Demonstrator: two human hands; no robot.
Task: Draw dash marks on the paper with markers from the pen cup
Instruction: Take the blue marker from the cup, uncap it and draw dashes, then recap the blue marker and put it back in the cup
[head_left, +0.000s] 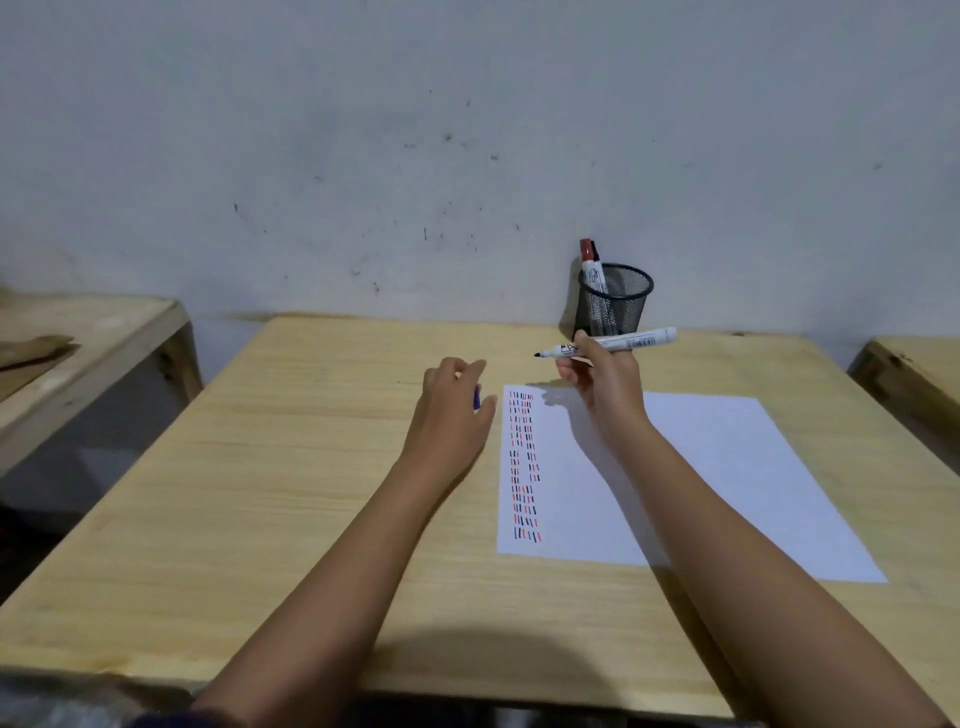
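right hand pinches uncapped marker, axis sideways, tip toward left hand | left curled round cap | paper just below right

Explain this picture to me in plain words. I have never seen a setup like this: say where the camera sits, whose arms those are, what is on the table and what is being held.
There is no machine here. The single picture comes from a wide-angle camera worn on a person's head, looking forward and down, so the two bare arms are that person's own.

The right hand holds an uncapped marker in the air, its dark tip pointing left. The left hand rests low over the wooden table and closes on something small and blue, possibly the marker's cap; it is mostly hidden.

On the table lies a white sheet of paper with columns of short red and dark dashes along its left edge. Behind it, by the wall, a black mesh pen cup holds a red-capped marker.
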